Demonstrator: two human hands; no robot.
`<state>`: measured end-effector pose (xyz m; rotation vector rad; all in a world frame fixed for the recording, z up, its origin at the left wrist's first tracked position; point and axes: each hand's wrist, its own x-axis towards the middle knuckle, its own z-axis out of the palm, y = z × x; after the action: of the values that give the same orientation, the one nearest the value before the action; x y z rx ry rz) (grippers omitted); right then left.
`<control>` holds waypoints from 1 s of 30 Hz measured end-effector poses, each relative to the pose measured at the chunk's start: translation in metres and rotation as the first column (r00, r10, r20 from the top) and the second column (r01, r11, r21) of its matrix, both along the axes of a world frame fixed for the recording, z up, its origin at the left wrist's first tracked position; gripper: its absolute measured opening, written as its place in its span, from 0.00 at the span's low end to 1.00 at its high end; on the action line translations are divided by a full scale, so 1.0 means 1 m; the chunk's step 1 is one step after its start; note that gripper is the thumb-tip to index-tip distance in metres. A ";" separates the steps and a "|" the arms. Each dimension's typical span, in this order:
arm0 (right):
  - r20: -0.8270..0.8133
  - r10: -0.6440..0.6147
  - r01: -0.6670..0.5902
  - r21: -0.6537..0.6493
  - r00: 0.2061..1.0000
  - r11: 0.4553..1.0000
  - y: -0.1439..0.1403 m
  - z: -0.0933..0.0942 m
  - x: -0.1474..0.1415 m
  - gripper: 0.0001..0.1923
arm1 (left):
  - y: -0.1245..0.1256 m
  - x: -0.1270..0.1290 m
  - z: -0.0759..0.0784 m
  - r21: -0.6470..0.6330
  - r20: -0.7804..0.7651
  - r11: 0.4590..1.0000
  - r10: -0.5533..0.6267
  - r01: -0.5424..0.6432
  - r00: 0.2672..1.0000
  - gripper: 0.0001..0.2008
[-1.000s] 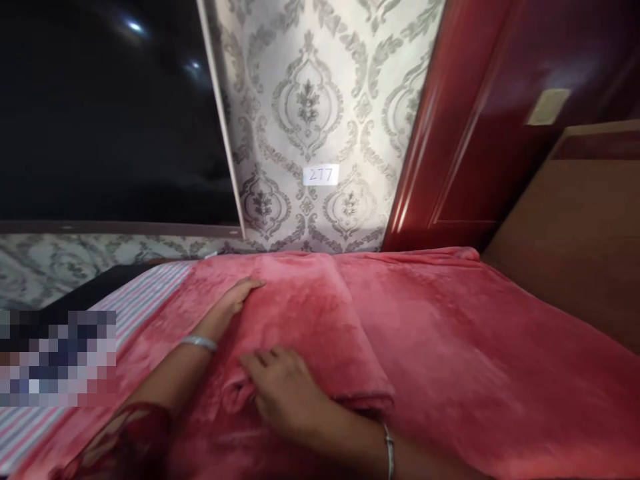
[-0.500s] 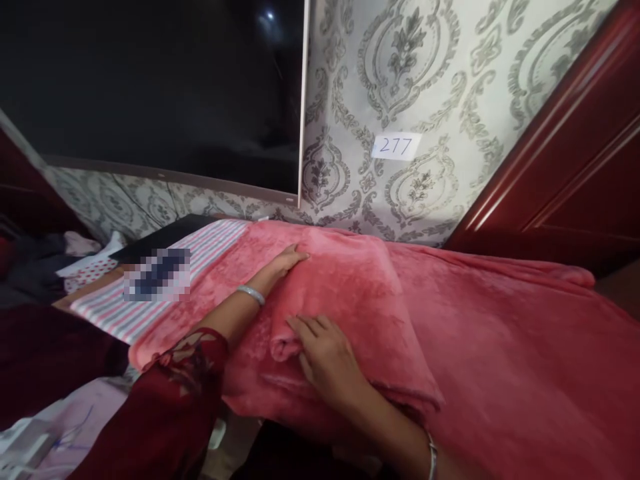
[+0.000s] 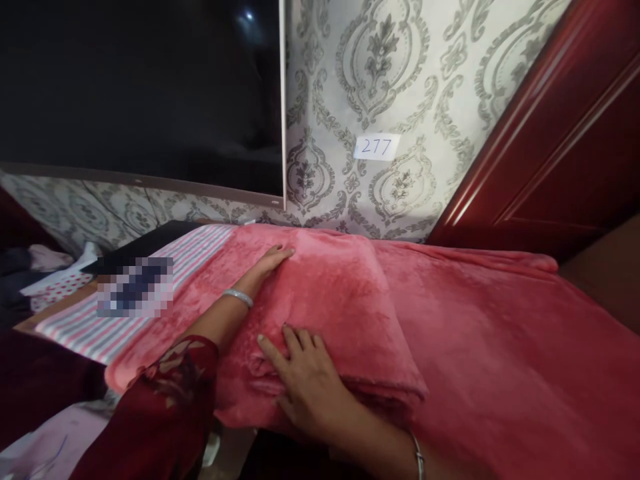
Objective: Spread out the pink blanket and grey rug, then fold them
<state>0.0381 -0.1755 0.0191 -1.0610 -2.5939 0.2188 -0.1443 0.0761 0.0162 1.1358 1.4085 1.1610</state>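
A thick pink plush blanket (image 3: 470, 320) is spread out in front of me, with a folded-over section (image 3: 340, 293) making a raised stack in its middle. My left hand (image 3: 275, 259) lies at the far left edge of this stack, fingers stretched out over the fabric. Nearer to me, my right hand (image 3: 310, 380) presses flat on the stack's near left corner with its fingers apart. Under that palm the rolled corner is partly hidden. Bracelets circle both wrists.
A striped cloth (image 3: 200, 243) lies left of the blanket, with a blurred-out dark item on it. Behind it is a black flat object (image 3: 145, 243). A large dark screen (image 3: 150, 93) hangs on the wall. At the right stands a red wooden panel (image 3: 550, 153).
My right hand has gone from curling round the rolled corner to lying flat with spread fingers, and the roll looks flatter. The left hand stays at the fold's edge; the view has shifted slightly.
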 end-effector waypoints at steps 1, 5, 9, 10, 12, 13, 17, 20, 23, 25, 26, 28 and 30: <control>0.006 -0.013 0.013 0.009 1.000 1.000 0.000 -0.001 -0.002 0.42 | -0.002 0.000 0.001 -0.006 0.000 1.000 -0.002 0.002 1.000 0.43; 0.044 -0.050 0.048 0.061 0.998 0.997 0.001 -0.007 -0.011 0.39 | -0.004 0.005 0.009 -0.033 -0.004 0.999 -0.016 0.016 1.000 0.49; 0.047 -0.013 0.009 0.091 0.999 0.996 0.005 -0.001 -0.011 0.40 | -0.001 0.010 0.021 -0.088 0.010 0.996 -0.022 0.023 1.000 0.59; 0.025 -0.012 0.010 0.082 1.000 0.997 0.006 0.004 -0.008 0.39 | 0.000 0.011 0.024 -0.101 0.017 0.995 -0.020 0.022 1.000 0.60; -0.057 -0.026 0.029 0.058 0.998 0.998 0.006 0.019 0.002 0.38 | -0.001 0.012 0.028 -0.119 0.034 0.993 -0.015 0.018 0.999 0.62; -0.116 -0.035 0.041 0.049 0.993 0.998 0.006 0.029 0.010 0.38 | -0.002 0.013 0.031 -0.125 0.045 0.992 -0.016 0.021 0.999 0.63; -0.399 0.020 0.018 0.091 0.917 0.996 -0.001 0.073 0.060 0.40 | -0.018 0.015 0.044 -0.109 0.104 0.992 -0.050 0.062 0.993 0.60; -0.530 -0.014 0.117 0.161 0.848 0.980 -0.013 0.102 0.111 0.43 | -0.039 0.013 0.052 -0.014 0.128 0.995 -0.101 0.103 0.987 0.52; -0.555 -0.123 0.283 0.211 0.823 0.936 -0.031 0.118 0.159 0.37 | -0.068 0.006 0.048 0.181 0.046 0.967 -0.191 0.180 0.981 0.46; -0.584 -0.197 0.382 0.211 0.787 0.900 -0.043 0.118 0.183 0.34 | -0.087 0.002 0.040 0.329 -0.156 0.898 -0.255 0.293 0.954 0.46; -0.602 -0.236 0.424 0.190 0.763 0.885 -0.049 0.115 0.193 0.32 | -0.096 0.001 0.035 0.389 -0.297 0.847 -0.257 0.362 0.920 0.46; -0.616 -0.317 0.477 0.108 0.721 0.872 -0.058 0.105 0.206 0.32 | -0.109 0.001 0.027 0.464 -0.570 0.741 -0.171 0.486 0.804 0.47; -0.614 -0.385 0.501 0.020 0.689 0.865 -0.063 0.094 0.214 0.32 | -0.113 0.005 0.023 0.485 -0.730 0.668 -0.047 0.565 0.682 0.45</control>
<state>0.2522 -0.2386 0.1127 -1.2686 -1.6975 0.1483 -0.1397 -0.0373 0.0393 2.4586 1.1627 1.0517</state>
